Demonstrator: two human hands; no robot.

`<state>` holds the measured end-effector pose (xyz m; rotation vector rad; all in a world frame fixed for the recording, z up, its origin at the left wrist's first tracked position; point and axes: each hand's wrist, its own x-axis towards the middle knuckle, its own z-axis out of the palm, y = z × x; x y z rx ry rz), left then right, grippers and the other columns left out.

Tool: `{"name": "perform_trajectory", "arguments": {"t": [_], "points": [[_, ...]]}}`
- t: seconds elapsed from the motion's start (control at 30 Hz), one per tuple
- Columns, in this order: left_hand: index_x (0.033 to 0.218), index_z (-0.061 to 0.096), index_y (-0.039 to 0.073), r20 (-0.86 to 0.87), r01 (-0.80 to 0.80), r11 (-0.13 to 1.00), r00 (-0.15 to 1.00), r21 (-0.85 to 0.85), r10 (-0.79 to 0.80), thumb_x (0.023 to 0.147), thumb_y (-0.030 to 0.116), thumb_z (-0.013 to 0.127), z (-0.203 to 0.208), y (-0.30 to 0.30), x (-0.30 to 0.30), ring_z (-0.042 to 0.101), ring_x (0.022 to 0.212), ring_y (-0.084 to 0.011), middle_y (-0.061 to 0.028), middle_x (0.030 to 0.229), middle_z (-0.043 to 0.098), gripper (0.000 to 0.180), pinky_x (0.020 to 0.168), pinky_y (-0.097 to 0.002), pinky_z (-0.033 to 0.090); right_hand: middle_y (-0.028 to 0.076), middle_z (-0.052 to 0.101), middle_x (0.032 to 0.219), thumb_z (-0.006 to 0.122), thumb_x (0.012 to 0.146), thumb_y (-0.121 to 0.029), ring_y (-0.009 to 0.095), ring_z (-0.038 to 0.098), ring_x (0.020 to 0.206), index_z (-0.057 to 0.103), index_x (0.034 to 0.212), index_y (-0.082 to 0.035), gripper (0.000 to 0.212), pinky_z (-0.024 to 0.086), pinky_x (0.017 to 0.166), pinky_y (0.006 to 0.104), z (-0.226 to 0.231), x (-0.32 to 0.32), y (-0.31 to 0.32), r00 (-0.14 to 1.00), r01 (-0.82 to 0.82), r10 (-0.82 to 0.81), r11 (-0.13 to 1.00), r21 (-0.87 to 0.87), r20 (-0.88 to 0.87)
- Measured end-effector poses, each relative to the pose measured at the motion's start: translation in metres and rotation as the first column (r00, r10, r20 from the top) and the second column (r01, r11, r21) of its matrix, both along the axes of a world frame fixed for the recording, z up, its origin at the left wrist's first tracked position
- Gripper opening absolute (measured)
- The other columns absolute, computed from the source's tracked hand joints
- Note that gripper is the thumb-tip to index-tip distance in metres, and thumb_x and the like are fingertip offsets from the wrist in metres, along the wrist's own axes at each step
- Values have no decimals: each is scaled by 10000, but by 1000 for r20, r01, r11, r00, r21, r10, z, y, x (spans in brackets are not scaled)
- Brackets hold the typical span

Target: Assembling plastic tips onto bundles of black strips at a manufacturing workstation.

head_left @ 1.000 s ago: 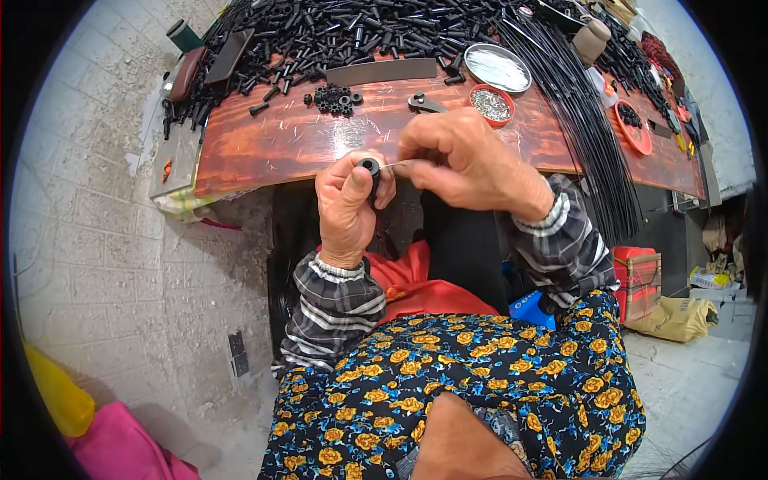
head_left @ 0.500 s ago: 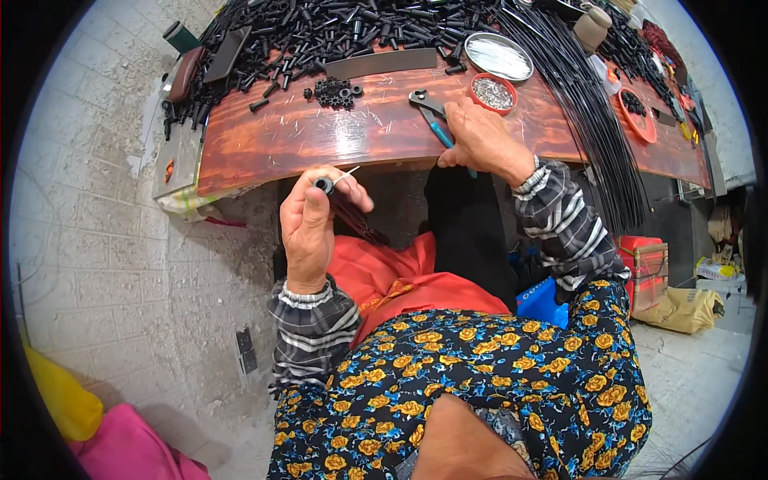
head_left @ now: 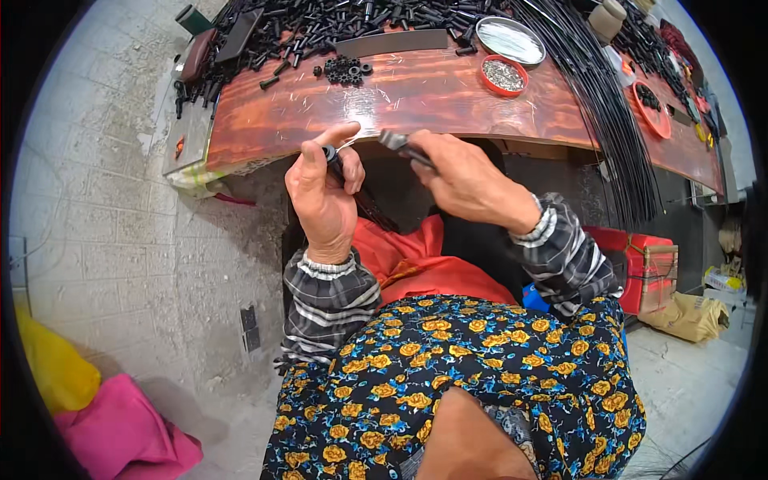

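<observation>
My left hand (head_left: 324, 200) is closed around a black tubular piece (head_left: 330, 152), whose round end shows between thumb and fingers. A thin white strip (head_left: 346, 145) sticks out by that end. Dark thin rods trail below the same hand; whether it holds them as well is hard to see. My right hand (head_left: 476, 180) is wrapped around a pair of pliers (head_left: 394, 141), their metal head pointing at the black piece with a gap between. The pliers' head is smeared by motion, and the fingers cover most of the handles.
The wooden table (head_left: 448, 104) bears a pile of black bolt-like parts (head_left: 344, 28), small black rings (head_left: 346, 72) and a flat grey bar (head_left: 392, 45). At the right stand a red bowl (head_left: 506, 93) of small bits and a round metal tray (head_left: 524, 63) of white strips. Long black rods (head_left: 612, 120) overhang the edge.
My right hand has lifted the pliers off the table edge and brought them left and nearer, close to my left hand. The left hand keeps the black piece, its fingers more closed.
</observation>
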<state>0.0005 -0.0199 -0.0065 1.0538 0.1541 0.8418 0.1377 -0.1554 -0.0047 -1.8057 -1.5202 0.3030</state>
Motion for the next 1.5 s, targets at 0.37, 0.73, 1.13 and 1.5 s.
{"name": "perform_trajectory", "arguments": {"t": [0.37, 0.73, 1.13, 1.5], "points": [[1018, 671, -48, -235, -152, 988, 961, -6, 146, 901, 617, 460, 4, -17, 1, 349, 482, -25, 46, 563, 464, 707, 452, -195, 249, 175, 475, 979, 650, 668, 39, 347, 474, 930, 432, 1243, 11, 615, 449, 791, 392, 9, -17, 18, 932, 67, -95, 993, 92, 349], [1116, 646, -27, -115, 89, 996, 989, -32, -92, 848, 452, 667, -3, -21, -9, 439, 572, -8, 55, 644, 526, 550, 505, -168, 334, 77, 603, 704, 773, 651, -139, 240, 616, 666, 647, 1007, -89, 381, 476, 555, 331, 33, 36, 14, 916, -313, 312, 949, -36, 254], [1074, 665, -6, -281, 142, 983, 954, 121, -103, 684, 115, 824, 3, -17, -22, 504, 740, -31, 19, 857, 609, 438, 663, -169, 412, 136, 547, 764, 684, 653, -127, 328, 576, 696, 531, 1078, -3, 469, 448, 592, 433, 47, 9, -7, 782, -179, 69, 977, 117, 620], [1026, 668, -17, -294, 167, 952, 952, 257, -88, 673, 172, 829, 8, -4, -25, 442, 660, -15, 41, 779, 568, 432, 597, -164, 348, 117, 598, 679, 729, 699, -290, 233, 619, 633, 589, 1007, 22, 461, 475, 551, 335, 35, 26, 13, 783, -602, 416, 693, -396, -463]]}}
